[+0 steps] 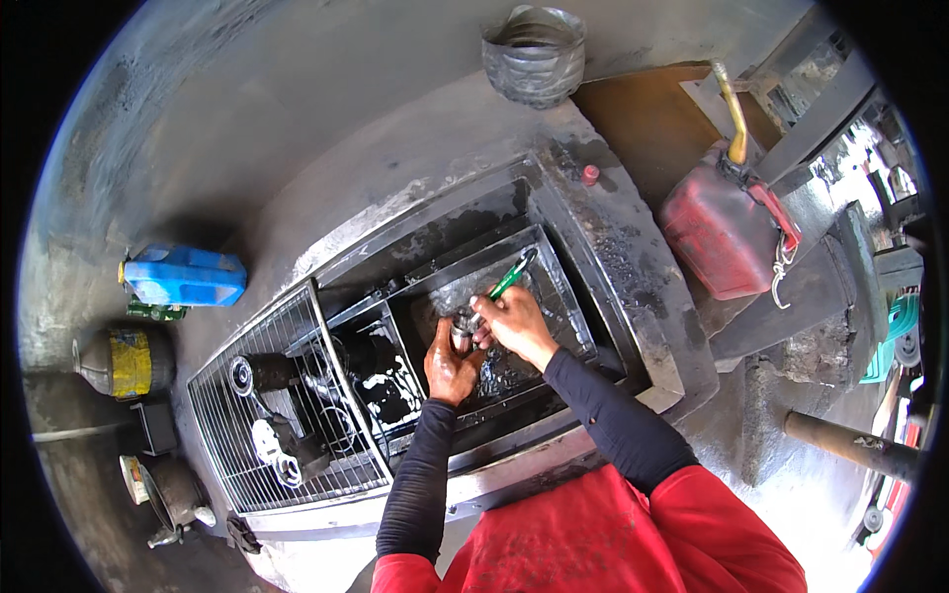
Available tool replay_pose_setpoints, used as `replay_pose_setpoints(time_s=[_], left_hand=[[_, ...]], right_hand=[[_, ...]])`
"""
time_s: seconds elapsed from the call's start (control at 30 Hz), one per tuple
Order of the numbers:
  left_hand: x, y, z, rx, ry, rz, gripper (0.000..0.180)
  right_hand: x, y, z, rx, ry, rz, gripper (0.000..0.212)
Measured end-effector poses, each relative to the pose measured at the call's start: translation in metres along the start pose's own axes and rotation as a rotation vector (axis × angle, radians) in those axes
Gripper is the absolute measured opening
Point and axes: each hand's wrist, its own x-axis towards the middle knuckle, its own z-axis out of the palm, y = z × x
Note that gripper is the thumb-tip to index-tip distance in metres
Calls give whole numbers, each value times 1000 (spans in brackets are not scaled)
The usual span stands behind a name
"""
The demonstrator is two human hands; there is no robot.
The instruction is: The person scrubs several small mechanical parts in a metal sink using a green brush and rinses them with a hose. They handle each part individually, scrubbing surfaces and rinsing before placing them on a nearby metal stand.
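Over the wet metal tray (568, 296) inside the sunken basin, both my hands are close together. My right hand (521, 326) is closed round a green-handled brush (512, 274), its handle slanting up and to the right. The brush's working end is mostly hidden by my fingers, near a small shiny metal part (461, 337). That part is gripped in the fingers of my left hand (452, 372), just left of the right hand. Its exact kind is too small to tell.
A wire rack (222, 435) at the left carries dark and silver metal engine parts (277, 450). Beyond it stand a blue jerrycan (188, 277) and a yellow-labelled container (129, 363). A red fuel can (722, 232), a red cap (590, 175) and a cut plastic container (535, 64) are at the right and back.
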Motion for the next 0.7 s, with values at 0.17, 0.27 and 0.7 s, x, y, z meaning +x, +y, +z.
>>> replay_pose_setpoints(time_s=[0.17, 0.27, 0.7], left_hand=[[1, 4, 3, -353, -187, -2, 58], [-4, 8, -3, -477, -238, -148, 59], [2, 30, -39, -423, -432, -596, 54]], right_hand=[[8, 3, -5, -332, 100, -125, 35], [33, 29, -22, -60, -126, -61, 37], [24, 2, -41, -582, -410, -333, 18]])
